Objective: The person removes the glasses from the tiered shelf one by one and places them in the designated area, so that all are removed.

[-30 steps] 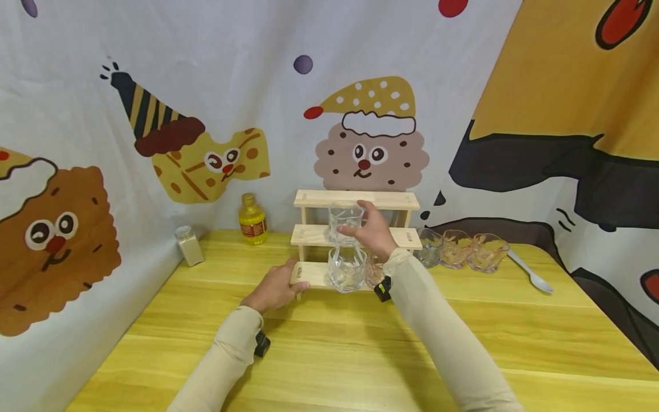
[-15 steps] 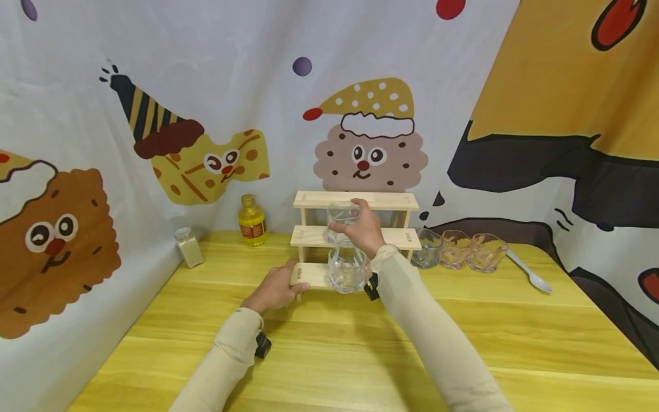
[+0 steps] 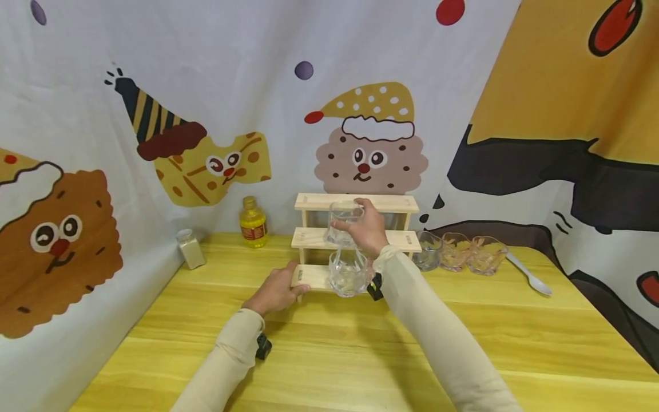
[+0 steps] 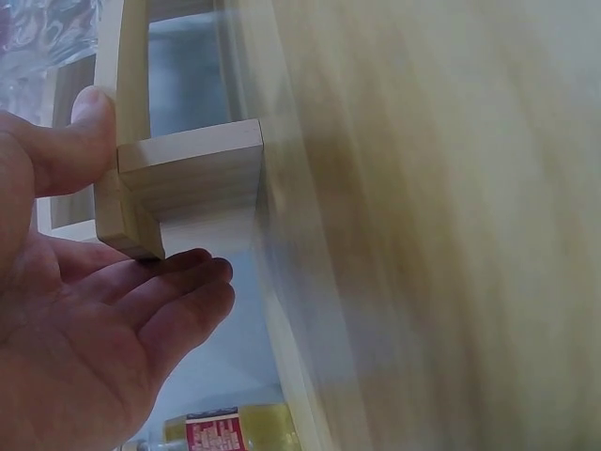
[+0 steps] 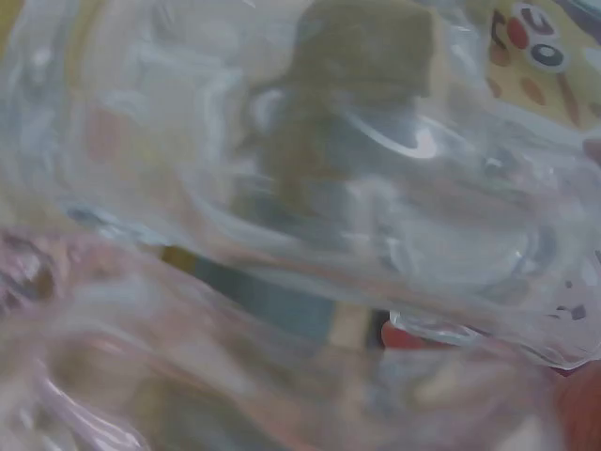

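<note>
A three-tier wooden stand (image 3: 309,237) stands at the back of the table. My left hand (image 3: 276,290) holds its lowest shelf by the left end; in the left wrist view the thumb lies on top and the fingers reach around the end. At the middle shelf my right hand (image 3: 366,227) grips a clear drinking glass (image 3: 338,230), thumb at the front. Below, another clear glass (image 3: 348,276) stands upright on the lowest shelf. A pinkish glass (image 5: 169,366) beside it is mostly hidden by my right wrist in the head view.
Right of the stand, a bluish glass (image 3: 427,252) and two pinkish glasses, one a glass (image 3: 486,256) beside a white spoon (image 3: 530,276), stand in a row. To the left are a yellow bottle (image 3: 253,224) and a white-filled jar (image 3: 190,249). A printed cloth (image 3: 247,74) hangs behind.
My right wrist and forearm have swung slightly left, while the glass in that hand stays at the middle shelf. My left hand keeps its hold on the stand.
</note>
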`<control>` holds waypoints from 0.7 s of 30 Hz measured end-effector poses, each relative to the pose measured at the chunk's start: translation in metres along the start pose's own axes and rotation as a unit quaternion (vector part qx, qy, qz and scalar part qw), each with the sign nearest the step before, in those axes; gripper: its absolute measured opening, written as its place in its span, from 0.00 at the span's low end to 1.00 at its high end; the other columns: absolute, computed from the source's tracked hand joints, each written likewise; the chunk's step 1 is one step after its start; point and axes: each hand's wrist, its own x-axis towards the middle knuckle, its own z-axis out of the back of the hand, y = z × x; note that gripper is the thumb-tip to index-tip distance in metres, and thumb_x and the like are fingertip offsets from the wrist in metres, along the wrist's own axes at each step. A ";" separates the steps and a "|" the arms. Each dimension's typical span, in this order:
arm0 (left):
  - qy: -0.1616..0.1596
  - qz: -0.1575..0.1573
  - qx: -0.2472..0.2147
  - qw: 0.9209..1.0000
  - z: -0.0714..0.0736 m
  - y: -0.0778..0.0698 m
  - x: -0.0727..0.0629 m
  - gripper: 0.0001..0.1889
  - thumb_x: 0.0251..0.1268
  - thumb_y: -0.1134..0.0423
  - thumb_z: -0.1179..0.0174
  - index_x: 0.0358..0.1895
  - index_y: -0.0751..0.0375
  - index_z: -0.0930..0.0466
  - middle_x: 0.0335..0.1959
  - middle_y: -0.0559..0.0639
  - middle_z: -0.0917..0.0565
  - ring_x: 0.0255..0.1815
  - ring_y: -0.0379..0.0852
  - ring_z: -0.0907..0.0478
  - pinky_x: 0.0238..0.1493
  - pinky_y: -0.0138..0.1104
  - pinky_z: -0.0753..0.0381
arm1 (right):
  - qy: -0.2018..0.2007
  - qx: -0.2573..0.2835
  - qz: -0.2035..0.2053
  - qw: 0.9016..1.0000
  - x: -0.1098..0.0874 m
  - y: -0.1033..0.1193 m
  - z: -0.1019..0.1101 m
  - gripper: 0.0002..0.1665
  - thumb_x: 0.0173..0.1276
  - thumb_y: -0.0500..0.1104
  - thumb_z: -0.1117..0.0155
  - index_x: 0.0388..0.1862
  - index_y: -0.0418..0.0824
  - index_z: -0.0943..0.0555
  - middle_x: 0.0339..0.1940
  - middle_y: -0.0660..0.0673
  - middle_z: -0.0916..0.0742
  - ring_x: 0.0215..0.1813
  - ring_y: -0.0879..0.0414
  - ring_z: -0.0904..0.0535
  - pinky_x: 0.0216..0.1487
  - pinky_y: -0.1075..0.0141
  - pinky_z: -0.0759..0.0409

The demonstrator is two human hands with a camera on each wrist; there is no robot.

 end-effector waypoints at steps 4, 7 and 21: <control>-0.005 -0.004 0.005 1.000 -0.001 0.000 0.000 0.36 0.71 0.52 0.38 0.74 0.69 0.39 0.60 0.70 0.19 0.63 0.63 0.21 0.64 0.52 0.23 | -0.012 -0.005 0.024 1.000 -0.002 0.006 0.011 0.56 0.55 0.52 0.20 0.78 0.43 0.39 0.69 0.37 0.23 0.63 0.40 0.22 0.65 0.49 0.23; -0.006 -0.006 0.003 1.000 -0.001 0.000 -0.001 0.36 0.71 0.53 0.38 0.73 0.69 0.38 0.59 0.71 0.19 0.62 0.63 0.21 0.63 0.52 0.22 | -0.019 -0.006 0.029 0.999 -0.005 0.010 0.021 0.55 0.55 0.53 0.20 0.78 0.45 0.38 0.70 0.38 0.24 0.68 0.41 0.27 0.68 0.47 0.26; -0.008 -0.003 0.007 1.000 0.001 0.000 -0.003 0.35 0.71 0.52 0.38 0.73 0.69 0.38 0.59 0.70 0.18 0.62 0.63 0.21 0.63 0.52 0.22 | -0.016 -0.062 0.039 0.997 -0.031 -0.002 0.087 0.53 0.61 0.56 0.24 0.80 0.48 0.40 0.71 0.39 0.25 0.52 0.43 0.24 0.54 0.50 0.22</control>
